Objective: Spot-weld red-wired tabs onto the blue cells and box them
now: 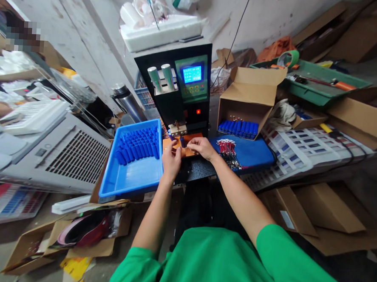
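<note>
A black spot welder (142, 66) with a lit blue screen (191, 74) stands in front of me, its electrode head (177, 129) low over an orange plate (193, 138). Upright below that head is a blue battery cell (182, 142). My left hand (172, 159) is closed in a pinch at the plate's left side; what its fingertips hold is too small to make out. From the right, my right hand (204, 148) pinches something small and pale close to the cell. Red and black wire leads (228, 150) lie in a bunch right of my right hand.
A blue tray (130, 182) with many blue cells sits at left. An open cardboard box (246, 102) holding more blue cells stands at right on a blue surface (254, 155). Behind are a steel flask (130, 101) and a green tray (312, 95).
</note>
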Demonstrator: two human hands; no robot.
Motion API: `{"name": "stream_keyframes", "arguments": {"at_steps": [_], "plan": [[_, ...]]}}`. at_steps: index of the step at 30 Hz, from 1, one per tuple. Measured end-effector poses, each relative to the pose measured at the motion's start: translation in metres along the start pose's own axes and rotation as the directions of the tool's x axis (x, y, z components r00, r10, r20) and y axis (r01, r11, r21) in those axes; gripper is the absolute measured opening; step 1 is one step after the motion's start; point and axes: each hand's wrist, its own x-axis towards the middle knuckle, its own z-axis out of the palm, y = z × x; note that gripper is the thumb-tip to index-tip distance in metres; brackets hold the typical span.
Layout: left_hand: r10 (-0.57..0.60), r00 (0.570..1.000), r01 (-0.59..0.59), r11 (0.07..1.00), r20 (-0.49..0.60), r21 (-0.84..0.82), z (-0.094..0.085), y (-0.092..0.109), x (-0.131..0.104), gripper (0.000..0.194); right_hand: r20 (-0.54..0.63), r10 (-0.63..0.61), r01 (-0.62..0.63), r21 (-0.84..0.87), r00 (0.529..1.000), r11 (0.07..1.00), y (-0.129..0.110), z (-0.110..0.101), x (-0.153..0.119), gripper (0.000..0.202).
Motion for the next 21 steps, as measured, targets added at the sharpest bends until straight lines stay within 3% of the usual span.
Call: {"name": "stream_keyframes", "arguments": {"at_steps": [3, 7, 10, 14, 18, 21], "plan": [[0.025, 0.998, -0.028, 0.997, 0.053, 0.068, 0.011, -0.005, 0.009, 0.038, -0.007, 0.015, -0.014, 0.058, 1.000, 0.998, -0.001, -0.002, -0.001, 0.028], [0.043, 0.997, -0.053, 0.986, 0.067, 0.155, 0.021, -0.007, 0.015, 0.018, -0.026, 0.028, -0.026, 0.081, 0.999, 0.996, -0.002, -0.003, -0.002, 0.028], [0.091, 0.993, -0.104, 0.976, 0.078, 0.192, 0.018, -0.003, 0.011, 0.014, -0.040, 0.051, -0.045, 0.129, 0.998, 0.991, -0.002, -0.006, -0.002, 0.028], [0.057, 0.987, -0.062, 0.998, 0.153, 0.022, 0.008, -0.001, 0.006, 0.023, -0.059, 0.067, -0.055, 0.184, 0.996, 0.981, -0.002, -0.006, -0.002, 0.029], [-0.057, 0.991, 0.084, 0.969, 0.119, -0.232, 0.004, -0.003, 0.008, 0.035, -0.074, 0.071, -0.057, 0.177, 0.995, 0.983, -0.003, -0.004, -0.001, 0.029], [-0.072, 0.992, 0.098, 0.958, 0.105, -0.269, 0.005, -0.004, 0.012, 0.037, -0.093, 0.077, -0.061, 0.163, 0.993, 0.985, -0.003, -0.002, 0.000, 0.031]]}}
